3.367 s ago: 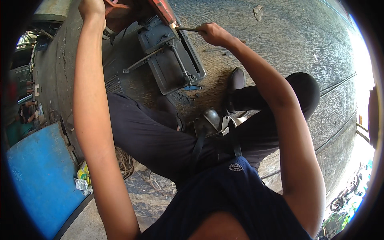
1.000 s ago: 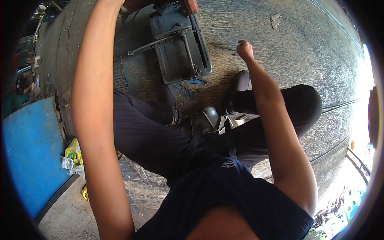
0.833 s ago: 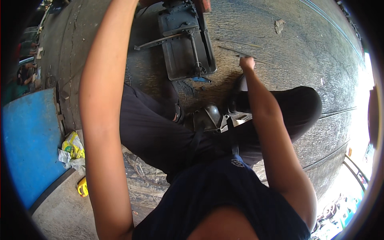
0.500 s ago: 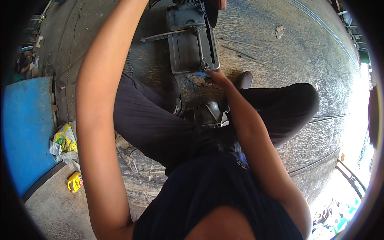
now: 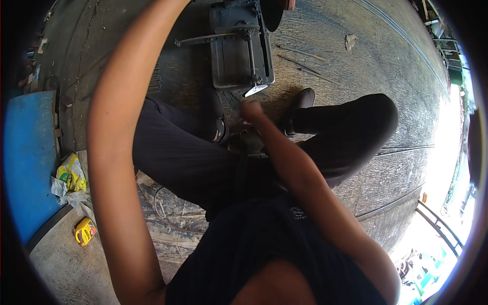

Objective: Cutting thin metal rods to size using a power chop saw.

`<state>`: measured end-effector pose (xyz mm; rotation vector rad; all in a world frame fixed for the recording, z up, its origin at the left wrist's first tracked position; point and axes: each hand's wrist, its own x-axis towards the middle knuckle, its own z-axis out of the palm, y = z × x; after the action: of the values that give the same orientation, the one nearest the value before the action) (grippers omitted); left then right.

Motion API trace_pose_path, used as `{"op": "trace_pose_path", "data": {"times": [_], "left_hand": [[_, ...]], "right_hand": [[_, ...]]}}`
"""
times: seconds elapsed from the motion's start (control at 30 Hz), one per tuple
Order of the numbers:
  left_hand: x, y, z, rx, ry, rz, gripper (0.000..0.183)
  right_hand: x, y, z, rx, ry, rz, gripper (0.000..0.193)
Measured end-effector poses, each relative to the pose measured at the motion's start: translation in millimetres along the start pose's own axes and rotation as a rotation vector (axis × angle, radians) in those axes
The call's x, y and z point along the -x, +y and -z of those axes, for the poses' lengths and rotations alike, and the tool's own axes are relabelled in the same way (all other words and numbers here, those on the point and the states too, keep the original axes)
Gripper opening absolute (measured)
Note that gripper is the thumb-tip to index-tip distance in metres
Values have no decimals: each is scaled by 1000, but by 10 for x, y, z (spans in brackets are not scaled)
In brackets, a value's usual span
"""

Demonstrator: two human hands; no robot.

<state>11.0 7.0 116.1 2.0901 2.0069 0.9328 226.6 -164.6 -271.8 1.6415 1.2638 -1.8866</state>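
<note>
A dark metal cut-off saw [image 5: 238,68] stands on the ground in front of me, with its flat base and vise toward me. The vise's screw rod [image 5: 253,58] ends at the front in a bright flat handle [image 5: 255,90]. Just short of that handle is my right hand [image 5: 251,111], apart from it. Its fingers are blurred and turned away, so I cannot tell whether they hold anything. My left forearm [image 5: 119,101] reaches up past the top edge, and the left hand lies outside the picture. Between my legs, a dark metal piece [image 5: 246,142] sits partly behind my right forearm.
Thin metal rods [image 5: 307,68] lie on the ground right of the saw. A round dark disc [image 5: 272,15] shows at its top right. To the left are a blue panel [image 5: 30,162], a yellow-and-silver bag [image 5: 71,175] and a yellow bottle [image 5: 85,232].
My right hand has come away from the vise's front end, moving toward me and slightly left. The bright handle now shows. The whole view has shifted slightly.
</note>
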Motion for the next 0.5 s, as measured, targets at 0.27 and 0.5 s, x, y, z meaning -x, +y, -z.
{"op": "trace_pose_path", "data": {"times": [0.27,0.5], "left_hand": [[771,-36,310,2,-71,11,74],[1508,-599,535,-25,-283,212,68]], "right_hand": [[-346,12,799,-1684,246,-93,48],[-357,91,573,-1363,581,20,37]]}}
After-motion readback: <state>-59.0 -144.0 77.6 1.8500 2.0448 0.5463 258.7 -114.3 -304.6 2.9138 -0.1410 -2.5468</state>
